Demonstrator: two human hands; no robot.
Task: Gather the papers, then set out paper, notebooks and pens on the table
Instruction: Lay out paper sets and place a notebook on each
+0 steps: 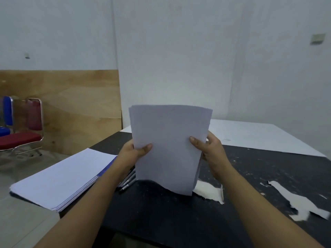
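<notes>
I hold a sheaf of white papers (170,145) upright over the black table (161,212), its lower edge touching or just above the tabletop. My left hand (133,152) grips the sheaf's left edge, thumb on the front. My right hand (211,149) grips the right edge, thumb on the front too. To the left, at the table's corner, lies a flat stack of white paper or notebooks (60,178) with a blue edge showing. Several dark pens (128,181) lie between that stack and the sheaf, partly hidden by my left forearm.
A large white sheet (259,135) covers the table's far right. Torn white patches (302,203) mark the black surface on the right. A red and chrome chair (23,131) stands by the plywood wall panel at the left. A white wall rises close behind the table.
</notes>
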